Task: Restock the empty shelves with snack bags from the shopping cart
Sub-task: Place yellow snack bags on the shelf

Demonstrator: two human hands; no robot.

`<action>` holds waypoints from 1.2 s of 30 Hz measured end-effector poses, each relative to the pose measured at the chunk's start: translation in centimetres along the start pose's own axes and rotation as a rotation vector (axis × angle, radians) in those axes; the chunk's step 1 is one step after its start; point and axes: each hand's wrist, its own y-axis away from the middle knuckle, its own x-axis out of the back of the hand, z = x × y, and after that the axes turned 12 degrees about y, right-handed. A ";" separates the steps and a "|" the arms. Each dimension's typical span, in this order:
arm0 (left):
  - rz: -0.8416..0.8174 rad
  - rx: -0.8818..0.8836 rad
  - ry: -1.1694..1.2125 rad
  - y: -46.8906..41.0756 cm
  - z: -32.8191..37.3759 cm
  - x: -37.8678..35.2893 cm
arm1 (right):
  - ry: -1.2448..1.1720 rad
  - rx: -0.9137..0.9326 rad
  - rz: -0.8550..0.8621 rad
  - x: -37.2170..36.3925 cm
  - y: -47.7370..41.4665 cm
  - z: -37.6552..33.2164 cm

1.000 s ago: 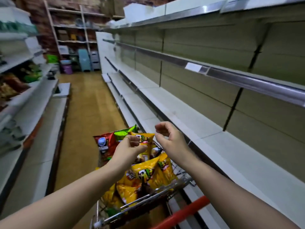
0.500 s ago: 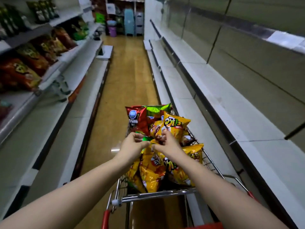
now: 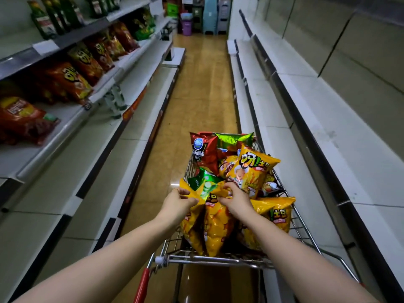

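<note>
A wire shopping cart (image 3: 218,258) stands in the aisle before me, heaped with snack bags. Most are yellow chip bags, with a red bag (image 3: 202,153) and a green bag (image 3: 232,139) at the far end. My left hand (image 3: 178,203) pinches the top left corner of a yellow bag (image 3: 215,224) near the cart's front. My right hand (image 3: 234,197) pinches the same bag's top right corner. Another yellow bag (image 3: 251,171) lies tilted just beyond my right hand. Bare white shelves (image 3: 306,119) run along the right.
Shelves on the left (image 3: 72,119) carry red and orange snack bags (image 3: 72,79) on the upper levels, with green bottles (image 3: 54,16) above. Lower left shelves are bare. The tan aisle floor (image 3: 203,84) leads to bins and drawers (image 3: 205,16) at the far end.
My view swung from the right shelves down to the cart. Both hands came down from the air onto the yellow bag and now pinch its top corners.
</note>
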 end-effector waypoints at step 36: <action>-0.453 -0.100 0.275 2.2 6.8 3.2 | -1.094 0.044 -0.067 8.7 0.5 -5.9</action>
